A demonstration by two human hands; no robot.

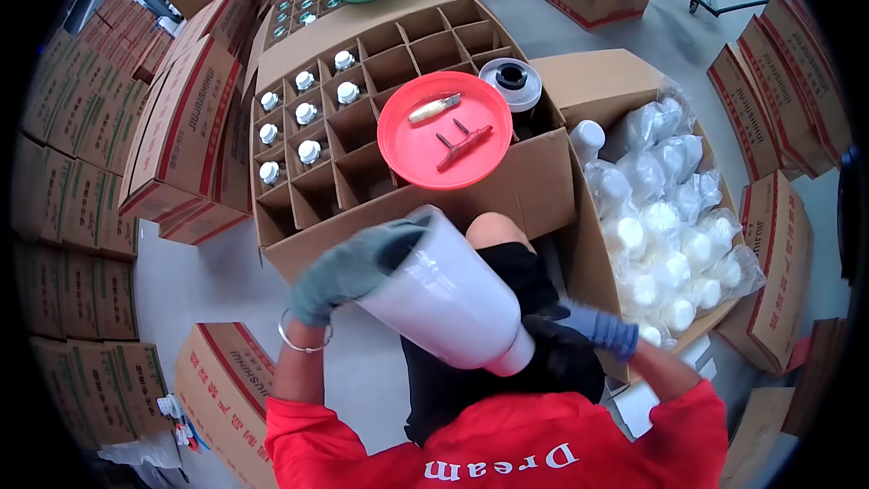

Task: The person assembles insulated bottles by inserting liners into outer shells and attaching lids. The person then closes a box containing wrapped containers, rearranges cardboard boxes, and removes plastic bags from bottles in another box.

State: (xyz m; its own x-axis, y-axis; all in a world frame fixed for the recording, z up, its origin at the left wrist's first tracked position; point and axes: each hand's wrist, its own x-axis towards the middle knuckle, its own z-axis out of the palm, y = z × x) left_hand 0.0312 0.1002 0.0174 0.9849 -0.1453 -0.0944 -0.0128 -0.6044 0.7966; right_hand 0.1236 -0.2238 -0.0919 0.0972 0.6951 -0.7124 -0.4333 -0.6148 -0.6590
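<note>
- Had red shirt [353, 453] nearest the lens, black shorts [430, 389] just past it. Holding what?
- Held a big white bottle [448, 299] over the shorts, tilted, wide end up-left, neck down-right.
- Gripping how?
- Had left hand [348, 270] wrapped on the wide end, fingers grasping it. Saw right hand [566, 337] by the neck, blurred against black cloth. Couldn't tell clenched from released, nor confirm contact.
- Judged steady?
- Guessed mostly yes. Showed shine along the wall, so probably slippery: better to spread the palm than pinch with fingertips. Called for most support at the wide end, being the bulky part, plus a light guiding hold at the neck, no twisting.
- Spotted clutter?
- Saw red tray [405, 149] resting on the divided box [534, 186] straight ahead, carrying a short knife-like tool [434, 109] and a red two-pronged tool [466, 148]. Best to keep the wide end low, off that rim. Also noted clear bags [683, 158] of white items at right; needed care swinging the neck that way.
</note>
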